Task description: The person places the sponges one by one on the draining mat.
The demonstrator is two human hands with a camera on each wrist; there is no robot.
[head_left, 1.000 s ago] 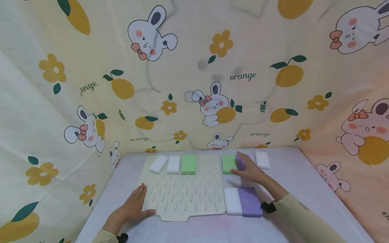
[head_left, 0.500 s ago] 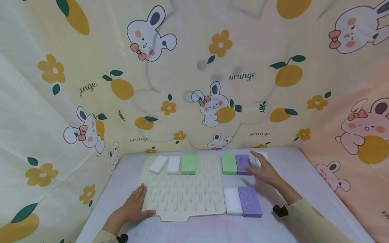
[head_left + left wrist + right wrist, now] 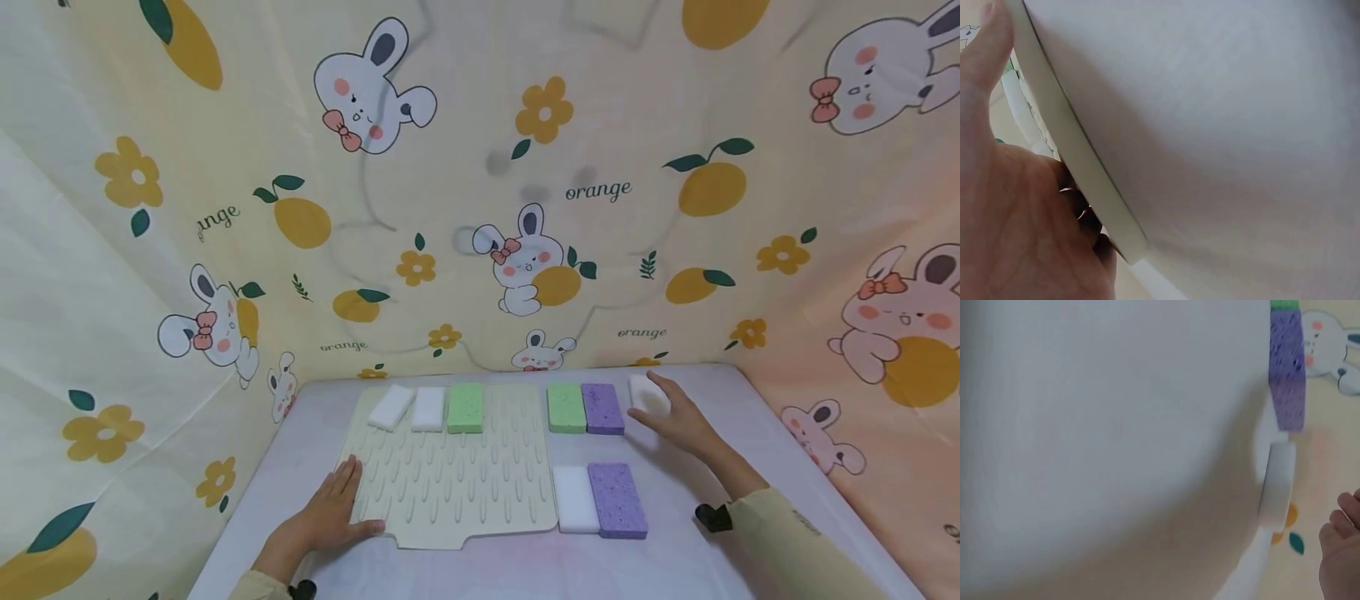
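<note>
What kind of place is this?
Maybe a small tabletop play or work corner: a bunny-print sheet hangs behind and beside a white table, with green and purple sponges and a ridged mat.

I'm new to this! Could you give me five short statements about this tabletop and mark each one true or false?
1. The left hand touches the pale ribbed mat. True.
2. The right hand is nearest the mat. False: it is nearest the far-right white block.
3. Two white blocks and one green block lie on the mat. True.
4. The pair right of the mat, nearest the person, is all green. False: it is a near white block and a near purple block.
5. Every block lies on the mat. False: five lie off it, to its right.
</note>
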